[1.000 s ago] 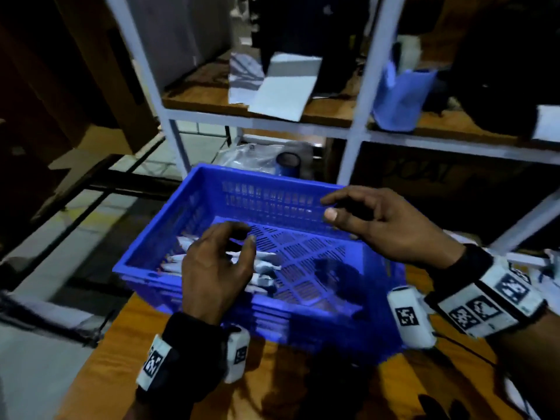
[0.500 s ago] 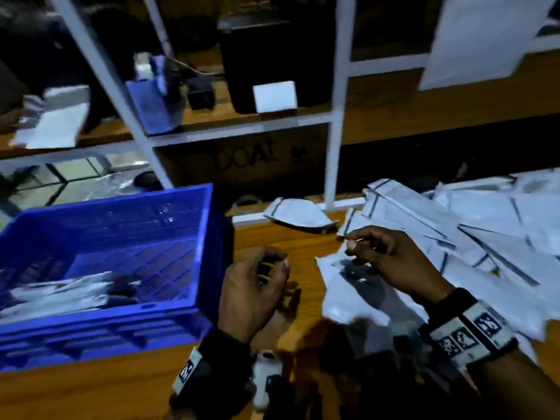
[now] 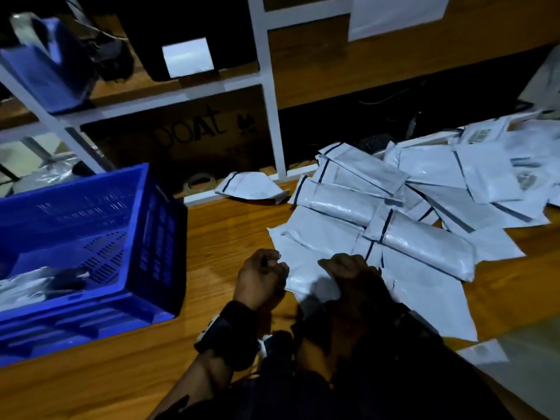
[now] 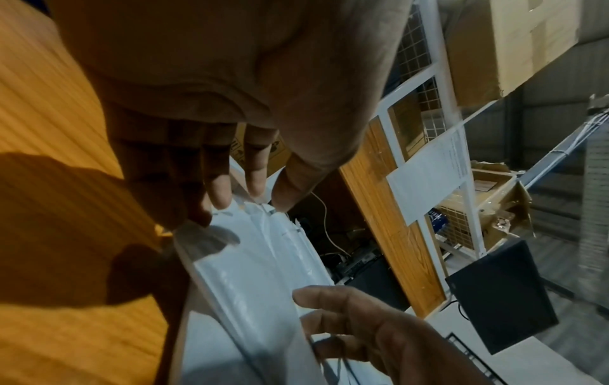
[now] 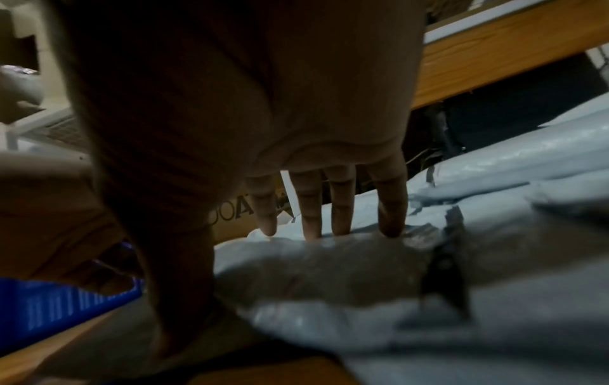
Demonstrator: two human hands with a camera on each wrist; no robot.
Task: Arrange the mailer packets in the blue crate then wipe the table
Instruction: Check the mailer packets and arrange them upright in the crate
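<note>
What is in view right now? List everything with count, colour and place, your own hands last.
White plastic mailer packets: many, uncounted; white with dark stripes; heaped on the table's right half.
Lone white mailer packet: one; at the table's back edge, apart from the heap.
Blue plastic crate: one; on the table's left; a few packets lie inside.
Wooden table: one; orange-brown.
White metal shelf frame: one; behind the table.
Brown cardboard box: one; on the lower shelf, dark lettering.
Left hand: fingertips pinch the near packet's edge.
Right hand: grip on the same packet.
</note>
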